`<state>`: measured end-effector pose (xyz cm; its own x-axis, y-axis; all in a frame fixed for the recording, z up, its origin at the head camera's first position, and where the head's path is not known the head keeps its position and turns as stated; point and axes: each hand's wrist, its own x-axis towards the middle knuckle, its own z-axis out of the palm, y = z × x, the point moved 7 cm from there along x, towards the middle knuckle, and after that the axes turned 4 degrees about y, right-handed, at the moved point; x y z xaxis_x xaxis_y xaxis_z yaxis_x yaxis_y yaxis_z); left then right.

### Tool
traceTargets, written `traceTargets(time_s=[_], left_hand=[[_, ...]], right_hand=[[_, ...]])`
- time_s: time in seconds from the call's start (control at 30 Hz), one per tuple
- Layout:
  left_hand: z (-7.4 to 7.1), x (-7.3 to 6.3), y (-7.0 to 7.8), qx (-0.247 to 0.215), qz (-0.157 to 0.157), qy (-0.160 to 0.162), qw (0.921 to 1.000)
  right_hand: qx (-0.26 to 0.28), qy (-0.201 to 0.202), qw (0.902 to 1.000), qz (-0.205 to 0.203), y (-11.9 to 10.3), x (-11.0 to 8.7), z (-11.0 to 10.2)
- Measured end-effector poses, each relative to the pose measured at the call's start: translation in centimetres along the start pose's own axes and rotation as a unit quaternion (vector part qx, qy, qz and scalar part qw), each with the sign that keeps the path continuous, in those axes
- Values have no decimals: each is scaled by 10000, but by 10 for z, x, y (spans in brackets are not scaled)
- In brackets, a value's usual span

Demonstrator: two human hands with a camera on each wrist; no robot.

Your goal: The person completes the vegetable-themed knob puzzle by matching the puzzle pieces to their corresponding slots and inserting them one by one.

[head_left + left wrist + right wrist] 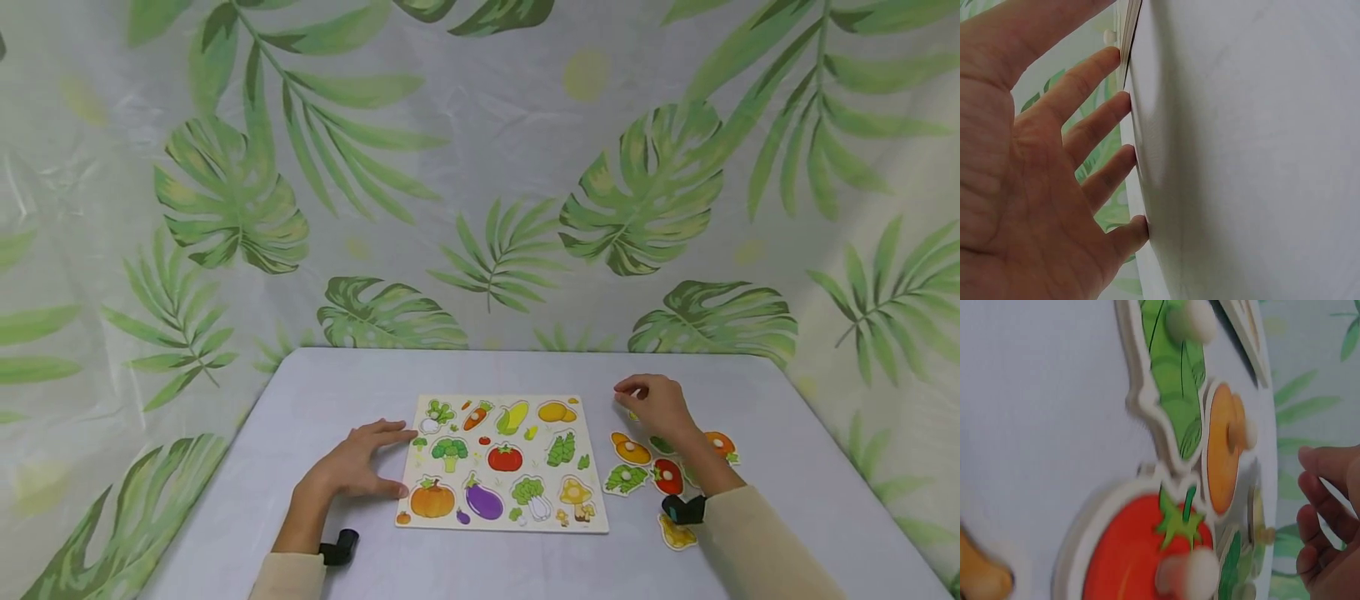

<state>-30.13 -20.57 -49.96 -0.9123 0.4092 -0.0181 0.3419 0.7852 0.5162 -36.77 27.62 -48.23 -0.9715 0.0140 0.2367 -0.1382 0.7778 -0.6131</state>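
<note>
- Here is the vegetable puzzle board [536, 448], flat on the white tablecloth [487, 575] in the middle, just ahead of the person: a cream rectangle with vegetables in three rows of outlined shapes.
- Look at those colours: corn, carrot and broccoli up the board, a round red tomato at the centre, then an orange pumpkin and a glossy purple eggplant along the near row.
- The left hand [366, 458] is at the board's left edge, fingers spread, thumb and fingertips touching the side; the left wrist view shows that edge as thin and layered.
- Over on the right, the right hand [656, 404] hovers beyond the loose pieces, fingers loosely curled, nothing visible in the grip.
- And those pieces! A red tomato piece [1129, 550], a green pod-like piece [1175, 394] and an orange oval piece [1222, 450] lie close together, thick, pale-rimmed cutouts with smooth printed faces and rounded, wood-coloured knobs.
- A yellow mushroom piece [677, 533] sits nearer the person, close to the black wrist camera [681, 509].
- Behind it all hangs a slightly shiny, creased leaf-print backdrop [495, 167].
</note>
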Motion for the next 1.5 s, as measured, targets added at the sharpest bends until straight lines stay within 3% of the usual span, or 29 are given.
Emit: traceTargets(time_s=[0.47, 0.97, 1.5], left_hand=[[2, 0, -2, 61, -13, 27, 10000], [1, -1, 0, 22, -54, 44, 10000], [4, 0, -2, 42, -174, 61, 9998]], right_hand=[[-94, -181, 9997, 166, 34, -5, -12], [-310, -596, 9977, -30, 35, -9, -6], [-437, -474, 9974, -334, 30, -10, -6]])
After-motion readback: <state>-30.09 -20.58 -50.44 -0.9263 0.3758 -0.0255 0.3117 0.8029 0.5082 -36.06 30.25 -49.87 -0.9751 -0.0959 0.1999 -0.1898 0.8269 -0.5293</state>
